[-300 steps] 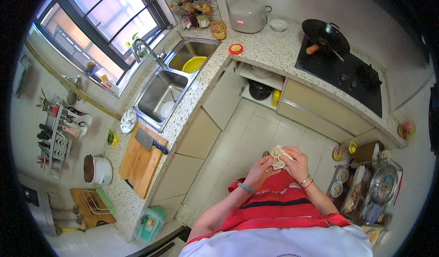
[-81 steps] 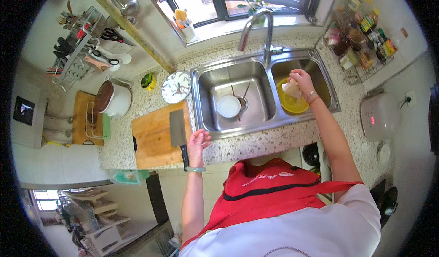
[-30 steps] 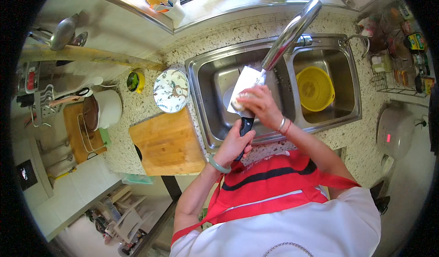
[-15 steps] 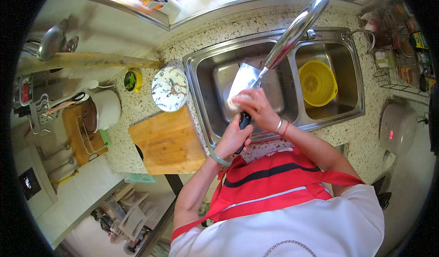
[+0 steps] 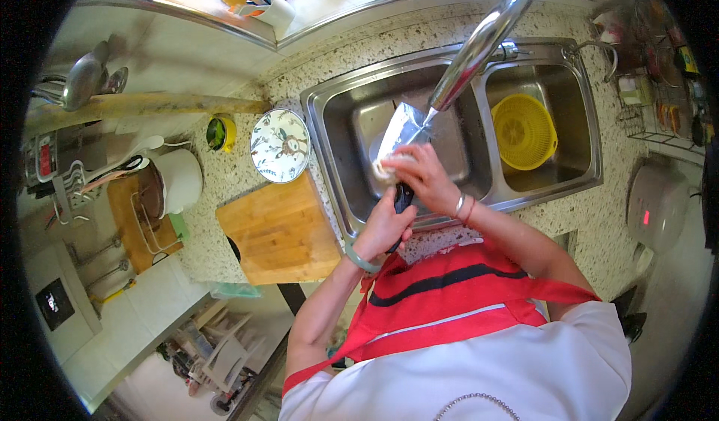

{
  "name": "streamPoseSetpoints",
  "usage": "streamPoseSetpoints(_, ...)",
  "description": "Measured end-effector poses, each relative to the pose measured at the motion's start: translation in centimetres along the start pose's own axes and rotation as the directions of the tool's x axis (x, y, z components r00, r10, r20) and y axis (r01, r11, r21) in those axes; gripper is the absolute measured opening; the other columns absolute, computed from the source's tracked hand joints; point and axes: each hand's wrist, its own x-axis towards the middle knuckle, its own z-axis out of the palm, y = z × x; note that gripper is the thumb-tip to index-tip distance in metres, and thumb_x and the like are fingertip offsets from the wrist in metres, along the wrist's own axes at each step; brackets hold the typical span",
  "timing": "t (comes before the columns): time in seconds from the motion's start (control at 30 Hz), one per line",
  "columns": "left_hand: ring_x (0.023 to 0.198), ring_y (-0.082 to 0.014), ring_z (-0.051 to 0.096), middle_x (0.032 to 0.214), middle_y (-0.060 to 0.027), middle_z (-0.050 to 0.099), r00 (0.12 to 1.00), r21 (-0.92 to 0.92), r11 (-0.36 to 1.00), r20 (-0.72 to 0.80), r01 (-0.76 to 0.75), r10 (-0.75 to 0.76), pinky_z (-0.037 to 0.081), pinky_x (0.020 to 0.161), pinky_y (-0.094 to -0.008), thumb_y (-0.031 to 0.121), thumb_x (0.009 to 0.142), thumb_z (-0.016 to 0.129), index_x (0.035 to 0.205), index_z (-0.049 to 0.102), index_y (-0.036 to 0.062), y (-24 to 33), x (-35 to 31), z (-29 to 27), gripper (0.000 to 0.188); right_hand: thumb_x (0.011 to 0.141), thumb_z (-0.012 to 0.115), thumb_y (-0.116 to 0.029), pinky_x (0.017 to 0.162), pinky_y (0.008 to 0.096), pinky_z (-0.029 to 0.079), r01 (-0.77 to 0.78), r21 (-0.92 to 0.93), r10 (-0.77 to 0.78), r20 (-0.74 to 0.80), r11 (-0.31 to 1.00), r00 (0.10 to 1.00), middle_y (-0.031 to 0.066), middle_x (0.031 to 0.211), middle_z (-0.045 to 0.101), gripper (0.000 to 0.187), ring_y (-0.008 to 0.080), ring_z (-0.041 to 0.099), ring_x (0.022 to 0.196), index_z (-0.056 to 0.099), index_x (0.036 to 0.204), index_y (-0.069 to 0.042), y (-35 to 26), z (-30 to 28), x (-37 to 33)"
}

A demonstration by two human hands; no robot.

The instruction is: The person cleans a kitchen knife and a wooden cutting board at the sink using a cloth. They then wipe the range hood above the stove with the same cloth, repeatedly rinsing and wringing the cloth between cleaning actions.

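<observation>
My left hand [image 5: 385, 225] is closed round the black handle of a cleaver [image 5: 403, 126], held over the left basin of the steel sink [image 5: 335, 204]. Its broad, shiny blade points away from me, tilted under the end of the tap [image 5: 479, 50], where a short stream of water seems to fall on it. My right hand [image 5: 430, 178] reaches across the lower blade, fingers bent and pressed on a small whitish thing [image 5: 382, 168]. That thing is mostly hidden, so its kind is unclear.
A yellow colander [image 5: 524, 132] sits in the right basin. Left of the sink are a wooden cutting board [image 5: 281, 234], a patterned plate [image 5: 280, 144] and a yellow cup [image 5: 220, 132]. A white pot [image 5: 180, 181] stands further left, a wire rack [image 5: 665, 132] at the far right.
The cleaver's blade has turned, showing a narrower, less bright face. Both hands keep nearly the same place and grip; the whole view has shifted slightly.
</observation>
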Motion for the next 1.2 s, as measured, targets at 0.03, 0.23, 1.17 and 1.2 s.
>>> streamPoseSetpoints(0.03, 0.042, -0.0087, 0.046, 0.057, 0.0007, 0.043, 1.0, 0.009, 1.0, -0.009, -0.009, 0.009, 0.039, 0.033, -0.0234, 0.013, 0.09, 0.054, 0.104, 0.036, 0.0059, 0.0, -0.1, -0.1, 0.024, 0.084, 0.056, -0.01, 0.087, 0.0393, 0.038, 0.022, -0.026, -0.023, -0.014, 0.999, 1.0, 0.0106, 0.108, 0.055, 0.027, 0.029, 0.048, 0.098, 0.065, 0.108, -0.018, 1.8, 0.3, 0.7)
streamPoseSetpoints(0.23, 0.045, -0.0085, 0.049, 0.066, -0.0011, 0.048, 0.99, -0.082, 0.996, 0.14, -0.015, 0.027, 0.042, 0.038, -0.0237, 0.012, 0.09, 0.054, 0.102, 0.039, 0.0055, 0.6, -2.4, 0.2, 0.02, 0.089, 0.058, -0.028, 0.074, 0.0295, 0.049, -0.594, 0.526, 0.669, 0.062, 0.609, 0.741, 0.0056, 0.095, 0.066, 0.028, 0.0172, 0.062, 0.081, 0.068, 0.094, -0.002, 14.4, -3.4, 4.1)
streamPoseSetpoints(1.17, 0.04, -0.0013, 0.032, 0.059, 0.0048, 0.038, 0.912, -0.757, 0.569, 0.409, 0.322, 0.029, 0.027, 0.034, -0.017, 0.018, 0.096, 0.042, 0.071, 0.039, 0.0098, 0.2, -1.2, 0.4, 0.026, 0.095, 0.043, -0.016, 0.109, 0.0344, 0.026, -0.24, 0.18, 0.249, -0.03, 0.954, 0.968, 0.0179, 0.137, 0.042, 0.036, 0.0306, 0.035, 0.131, 0.048, 0.129, -0.006, 7.5, -1.4, 2.9)
streamPoseSetpoints(1.2, 0.04, -0.0011, 0.032, 0.059, 0.0049, 0.038, 0.917, -0.768, 0.558, 0.398, 0.315, 0.03, 0.027, 0.034, -0.0169, 0.018, 0.096, 0.042, 0.071, 0.039, 0.0099, 0.2, -1.0, 0.3, 0.026, 0.095, 0.043, -0.016, 0.109, 0.0342, 0.026, -0.194, 0.167, 0.202, -0.037, 0.967, 0.979, 0.0172, 0.137, 0.042, 0.036, 0.0305, 0.035, 0.131, 0.048, 0.129, -0.007, 6.1, -1.4, 2.4)
